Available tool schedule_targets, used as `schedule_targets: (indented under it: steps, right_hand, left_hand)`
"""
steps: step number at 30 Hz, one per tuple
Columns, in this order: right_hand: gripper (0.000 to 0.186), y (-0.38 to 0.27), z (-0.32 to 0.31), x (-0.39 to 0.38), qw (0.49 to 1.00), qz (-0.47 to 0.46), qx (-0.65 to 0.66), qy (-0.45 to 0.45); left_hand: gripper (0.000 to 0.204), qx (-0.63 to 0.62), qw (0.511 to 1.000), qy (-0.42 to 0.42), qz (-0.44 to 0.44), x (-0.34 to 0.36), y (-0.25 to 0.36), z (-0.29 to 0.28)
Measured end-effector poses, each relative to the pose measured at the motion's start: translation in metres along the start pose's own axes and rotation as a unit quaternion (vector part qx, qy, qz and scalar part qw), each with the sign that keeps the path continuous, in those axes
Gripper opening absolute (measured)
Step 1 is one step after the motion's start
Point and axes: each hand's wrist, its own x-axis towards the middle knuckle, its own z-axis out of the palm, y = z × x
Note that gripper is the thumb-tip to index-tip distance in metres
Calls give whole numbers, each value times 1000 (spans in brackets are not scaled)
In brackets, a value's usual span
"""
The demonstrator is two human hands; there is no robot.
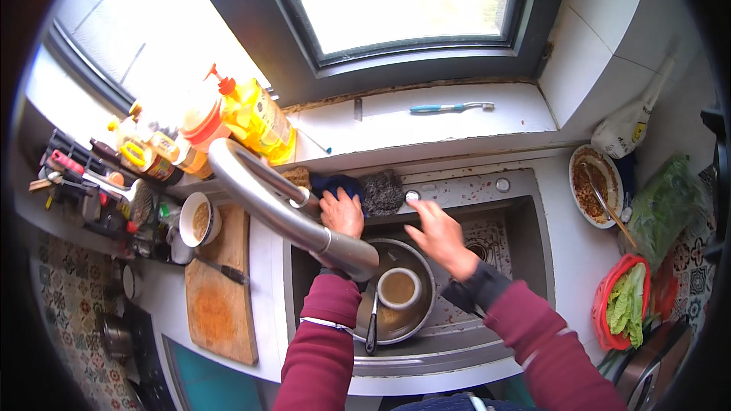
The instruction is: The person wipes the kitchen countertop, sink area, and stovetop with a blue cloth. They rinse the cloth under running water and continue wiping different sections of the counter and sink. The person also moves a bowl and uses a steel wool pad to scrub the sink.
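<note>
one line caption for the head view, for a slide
Over a kitchen sink, the left hand rests by the faucet while the right hand reaches above a pan.

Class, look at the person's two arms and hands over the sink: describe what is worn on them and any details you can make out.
Both hands are bare, without gloves. The left hand and right hand come out of dark red, maroon long sleeves. The right sleeve shows a dark grey inner cuff at the wrist. The left sleeve has a thin pale line across the forearm.

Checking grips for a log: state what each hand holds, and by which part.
Left hand rests on the faucet handle; a full grip cannot be told. Right hand holds nothing.
</note>
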Motion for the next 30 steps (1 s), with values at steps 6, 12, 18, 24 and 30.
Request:
schedule_targets:
  steps: [6,12,18,24,30]
  right_hand:
    - [55,1,75,79,993,107,-39,-20]
    - [38,5,28,23,994,57,54,81]
    - [41,4,-86,-157,957,287,39,-8]
    - [40,20,-125,-264,937,344,-64,16]
    - [40,62,-132,-318,941,317,-108,51]
  left_hand:
    - [42,72,994,-79,21,25,1,-12]
    - [26,13,999,-23,47,17,7,-4]
    - [21,-20,995,40,92,-6,62,24]
    - [22,-39,994,17,103,-21,114,35]
    - [23,-72,987,-6,145,-39,159,44]
